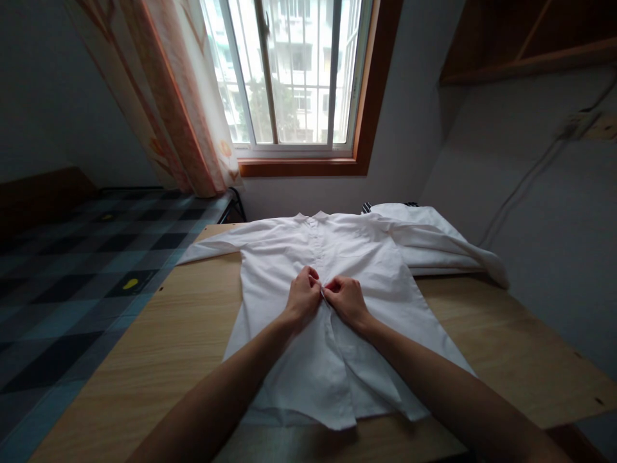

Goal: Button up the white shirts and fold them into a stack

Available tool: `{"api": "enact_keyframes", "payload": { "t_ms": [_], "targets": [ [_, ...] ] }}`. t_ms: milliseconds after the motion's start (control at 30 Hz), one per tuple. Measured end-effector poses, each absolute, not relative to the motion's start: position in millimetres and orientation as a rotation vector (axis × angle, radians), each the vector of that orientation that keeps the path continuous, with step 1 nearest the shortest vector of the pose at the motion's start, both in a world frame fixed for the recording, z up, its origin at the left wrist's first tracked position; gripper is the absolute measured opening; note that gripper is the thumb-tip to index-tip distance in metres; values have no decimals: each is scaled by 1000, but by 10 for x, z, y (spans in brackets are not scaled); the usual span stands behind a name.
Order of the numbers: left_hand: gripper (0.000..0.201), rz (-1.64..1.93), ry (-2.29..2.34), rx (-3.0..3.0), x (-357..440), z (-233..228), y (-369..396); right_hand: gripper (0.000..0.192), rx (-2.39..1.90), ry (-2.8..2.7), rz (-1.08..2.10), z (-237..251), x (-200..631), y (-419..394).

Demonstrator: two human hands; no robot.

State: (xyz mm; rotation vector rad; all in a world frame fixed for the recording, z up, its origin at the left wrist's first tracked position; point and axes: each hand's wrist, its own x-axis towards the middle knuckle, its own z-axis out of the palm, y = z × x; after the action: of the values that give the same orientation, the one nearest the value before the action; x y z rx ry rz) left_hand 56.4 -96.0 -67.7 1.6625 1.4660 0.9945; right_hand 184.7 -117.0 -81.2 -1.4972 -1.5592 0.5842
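Left hand point(304, 297) and right hand point(346, 301) are held close together over the middle of the shirt point(277, 263), its front edges pinched narrowly between thumb and fingers of each; whether a button is gripped cannot be told. The shirt is laid front up on the table point(193, 315) beneath both hands, with the collar point(322, 216) beyond them and the hem point(299, 415) on their near side. Beyond the hands, the placket point(315, 247) lies closed and seems to be fastened; that stretch may be judged done, though the collar's own button cannot be made out. Nearer than the hands, the front edges are parted down to the hem, so the lower part is judged left unfastened. To the hands' right, one sleeve is laid against a white pile point(424, 218).
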Motion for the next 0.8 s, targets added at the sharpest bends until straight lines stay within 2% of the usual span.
{"api": "enact_keyframes", "payload": {
  "t_ms": [200,267,467,633,733,800],
  "targets": [
    [12,989,1474,1991,572,-627,-1026,17,-1329,-1255,1156,-883,1908,-1050],
    [12,996,1417,2018,568,-636,-1016,17,-1288,-1229,1245,-900,1921,-1032],
    [8,1046,1211,1902,507,-704,-897,14,-1411,-1345,1092,-929,1913,-1051],
    [16,984,978,1674,435,-741,-775,8,-1410,-1334,1167,-900,1916,-1038],
    [18,967,962,1598,430,-751,-736,7,-1435,-1343,1211,-869,1920,-1033],
    [17,975,1015,1590,442,-748,-731,9,-1474,-1415,1117,-851,1915,-1049]
  ]
}}
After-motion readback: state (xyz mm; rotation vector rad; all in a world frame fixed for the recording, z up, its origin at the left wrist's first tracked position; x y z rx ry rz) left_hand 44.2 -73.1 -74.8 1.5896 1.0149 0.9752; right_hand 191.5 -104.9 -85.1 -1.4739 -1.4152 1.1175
